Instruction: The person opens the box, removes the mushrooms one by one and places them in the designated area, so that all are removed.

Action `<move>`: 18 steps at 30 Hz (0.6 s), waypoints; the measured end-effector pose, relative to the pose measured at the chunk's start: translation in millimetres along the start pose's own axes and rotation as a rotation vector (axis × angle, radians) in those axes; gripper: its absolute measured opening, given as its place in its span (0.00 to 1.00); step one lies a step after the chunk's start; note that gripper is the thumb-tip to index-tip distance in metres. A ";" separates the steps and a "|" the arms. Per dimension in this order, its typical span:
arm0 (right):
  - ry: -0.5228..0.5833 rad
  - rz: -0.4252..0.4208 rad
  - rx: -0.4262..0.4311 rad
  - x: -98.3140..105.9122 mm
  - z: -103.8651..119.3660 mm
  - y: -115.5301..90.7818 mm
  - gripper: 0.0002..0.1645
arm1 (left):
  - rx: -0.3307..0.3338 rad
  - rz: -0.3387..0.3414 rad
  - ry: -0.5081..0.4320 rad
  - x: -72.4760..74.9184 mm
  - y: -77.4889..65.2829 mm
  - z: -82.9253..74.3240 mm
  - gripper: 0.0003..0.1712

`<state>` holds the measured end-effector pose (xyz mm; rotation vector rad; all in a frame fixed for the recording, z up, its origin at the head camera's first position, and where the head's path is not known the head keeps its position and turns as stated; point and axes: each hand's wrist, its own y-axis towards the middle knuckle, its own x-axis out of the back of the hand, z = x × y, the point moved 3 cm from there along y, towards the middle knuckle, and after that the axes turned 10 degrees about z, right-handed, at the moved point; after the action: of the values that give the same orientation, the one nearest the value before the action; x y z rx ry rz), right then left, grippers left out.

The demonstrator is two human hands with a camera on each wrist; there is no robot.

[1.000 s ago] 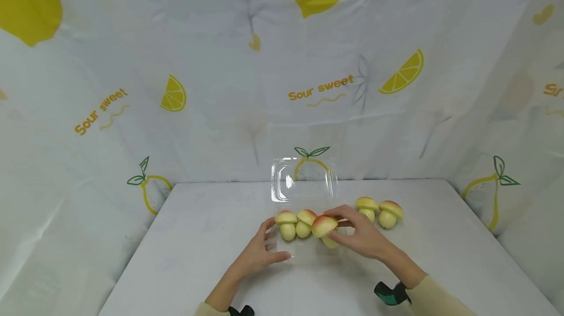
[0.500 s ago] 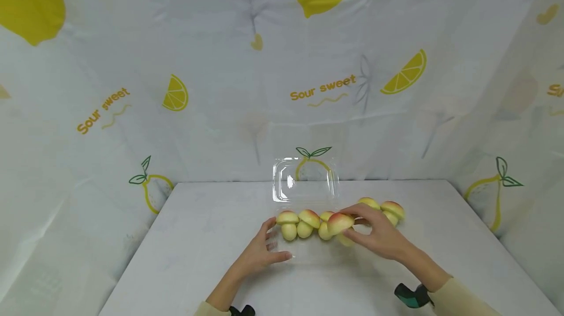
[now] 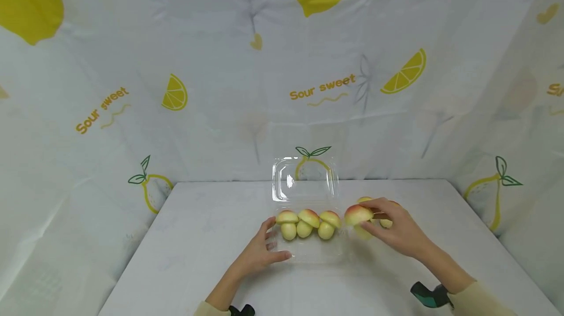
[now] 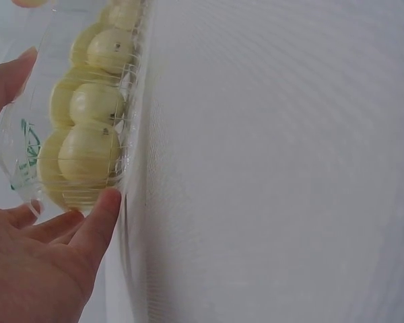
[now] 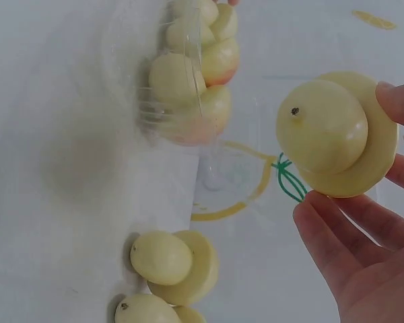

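Note:
My left hand [image 3: 257, 253] holds the left end of an open clear plastic clamshell container [image 3: 315, 255], its thumb along the front and fingers at the left side. Three toy mushrooms [image 3: 308, 219], pale yellow with reddish cap tops, stand in a row inside. In the left wrist view, fingertips touch the clear wall beside the mushrooms. My right hand [image 3: 398, 228] pinches another toy mushroom [image 3: 358, 215] by its cap, raised just right of the container. The right wrist view shows its round stem [image 5: 323, 128] facing the camera, with the thumb and fingers on the cap's edge.
Two more toy mushrooms [image 5: 178, 262] stand on the white table [image 3: 211, 218] to the right, partly hidden behind my right hand in the head view. The container's raised lid [image 3: 304, 179] stands at the back, before a lemon-print curtain [image 3: 220, 85].
My right hand has moved right with its toy mushroom, from over the container to beside it. The third mushroom in the row is now uncovered. My left hand has stayed in place.

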<state>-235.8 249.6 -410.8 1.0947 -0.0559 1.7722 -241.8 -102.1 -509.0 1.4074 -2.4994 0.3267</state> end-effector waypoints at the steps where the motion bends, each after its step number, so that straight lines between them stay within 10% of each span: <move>1: -0.003 -0.009 -0.002 2.1 -0.3 -1.0 0.23 | -0.001 0.000 0.001 0.2 -0.1 -0.1 0.61; 18: -0.024 -0.182 -0.038 36.5 -15.8 -18.7 0.31 | -0.021 0.006 -0.009 0.9 -0.8 -2.1 0.60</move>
<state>-234.6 292.8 -402.8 1.0597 -0.0045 1.5896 -241.3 -102.5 -506.7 1.3968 -2.5071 0.2946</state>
